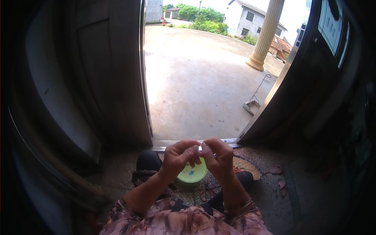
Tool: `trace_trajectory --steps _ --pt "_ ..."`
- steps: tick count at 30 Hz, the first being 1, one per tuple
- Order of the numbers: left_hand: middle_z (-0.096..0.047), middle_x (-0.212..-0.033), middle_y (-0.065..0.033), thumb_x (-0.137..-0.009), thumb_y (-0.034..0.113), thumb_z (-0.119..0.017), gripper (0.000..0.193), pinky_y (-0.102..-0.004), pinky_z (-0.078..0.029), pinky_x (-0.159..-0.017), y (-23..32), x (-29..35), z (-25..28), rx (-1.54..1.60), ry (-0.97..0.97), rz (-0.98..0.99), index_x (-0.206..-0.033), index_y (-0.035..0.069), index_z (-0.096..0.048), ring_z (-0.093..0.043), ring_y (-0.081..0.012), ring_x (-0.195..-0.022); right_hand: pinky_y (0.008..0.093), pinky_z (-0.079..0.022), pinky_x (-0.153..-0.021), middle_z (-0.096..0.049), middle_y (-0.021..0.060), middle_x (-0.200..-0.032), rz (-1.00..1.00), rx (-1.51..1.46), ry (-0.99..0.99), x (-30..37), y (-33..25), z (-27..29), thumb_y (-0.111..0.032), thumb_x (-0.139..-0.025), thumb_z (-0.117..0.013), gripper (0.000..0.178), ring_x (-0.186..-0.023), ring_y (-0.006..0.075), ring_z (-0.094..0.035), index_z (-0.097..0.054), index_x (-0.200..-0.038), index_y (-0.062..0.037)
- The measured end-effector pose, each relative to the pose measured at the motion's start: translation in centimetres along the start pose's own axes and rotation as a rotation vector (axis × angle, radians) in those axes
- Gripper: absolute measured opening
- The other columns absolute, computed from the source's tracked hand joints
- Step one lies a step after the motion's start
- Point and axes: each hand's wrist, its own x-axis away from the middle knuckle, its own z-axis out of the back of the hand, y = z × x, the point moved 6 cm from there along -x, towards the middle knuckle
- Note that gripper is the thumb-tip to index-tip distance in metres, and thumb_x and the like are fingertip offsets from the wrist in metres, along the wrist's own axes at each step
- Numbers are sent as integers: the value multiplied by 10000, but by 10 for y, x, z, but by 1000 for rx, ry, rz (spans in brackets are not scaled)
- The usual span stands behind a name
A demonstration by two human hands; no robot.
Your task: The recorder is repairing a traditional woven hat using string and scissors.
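Observation:
My left hand [181,156] and my right hand [218,157] are raised in front of me, fingertips almost meeting. Thumb and forefinger of each are pinched together. A tiny, thin thing [196,139] sticks up by the left fingertips; it is too small to name. Something small and whitish [200,148] shows between the two pinches, and its kind cannot be made out. Below the hands is a light green plastic bowl [192,178], partly hidden by them, with blue and yellow marks on its inside.
A round woven mat [250,167] lies right of the bowl, near reddish slippers [276,169]. Ahead, a metal threshold [158,149] crosses the doorway between dark doors [113,70]. Outside stand a long-handled dustpan [252,105] and a fluted column [266,37] on a concrete yard.

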Motion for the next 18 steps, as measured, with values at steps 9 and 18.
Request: trace_trajectory --steps 9,18 --pt "-654 -807 -86 -889 72 -583 183 -238 -509 -528 -8 -1 6 25 -2 6 -1032 -36 -619 -607 -118 -619 308 -466 -534 -577 128 -688 72 46 29 0 2 -7 -58 -815 -613 72 -580 227 -617 -585 -786 2" --pt "-652 -807 -87 -890 69 -582 189 -233 -495 -508 -9 -1 7 16 -16 5 -1031 -50 -624 -598 -114 -611 310 -476 -519 -583 127 -699 115 96 53 -1 1 -8 -33 -798 -601 47 -581 235 -622 -578 -769 -4"
